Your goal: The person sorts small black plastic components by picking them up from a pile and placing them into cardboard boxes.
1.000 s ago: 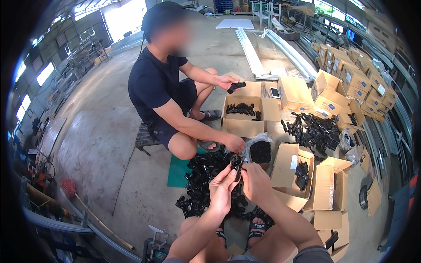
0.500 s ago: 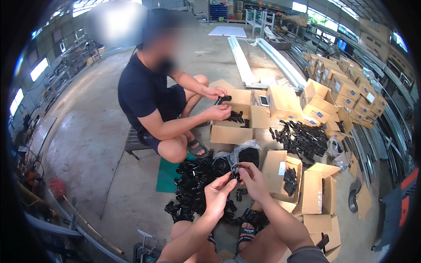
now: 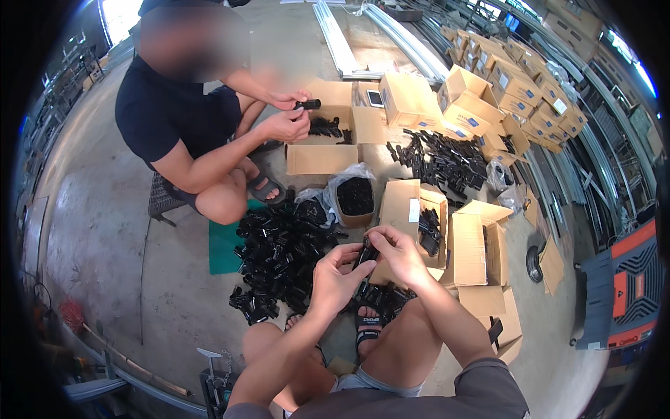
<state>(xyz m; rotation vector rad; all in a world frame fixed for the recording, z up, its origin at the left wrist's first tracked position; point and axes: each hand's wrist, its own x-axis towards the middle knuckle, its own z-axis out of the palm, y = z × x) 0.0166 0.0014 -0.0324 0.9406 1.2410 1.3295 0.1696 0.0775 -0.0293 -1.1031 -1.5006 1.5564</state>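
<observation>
A small black plastic part (image 3: 365,258) is held between my two hands in front of my knees. My left hand (image 3: 334,276) wraps its fingers and thumb round the lower body. The fingertips of my right hand (image 3: 396,253) pinch at its upper end; whether a smaller piece is between them I cannot make out. Just left of my hands lies a big heap of similar black parts (image 3: 279,258), partly on a green mat (image 3: 222,248). Beyond my hands stands an open box with a plastic liner (image 3: 355,197), filled with small black pieces.
A co-worker (image 3: 167,133) sits on a low stool at the far left, holding a black part over an open carton (image 3: 322,159). Open cartons (image 3: 467,248) stand to my right. Another black pile (image 3: 447,162) lies beyond them, near stacked boxes (image 3: 516,84). A grey-orange case (image 3: 621,293) is far right.
My view has shifted, so the scene sits further left and higher. My hands still hold the black part, now turned more upright. The co-worker still handles a black part over the carton.
</observation>
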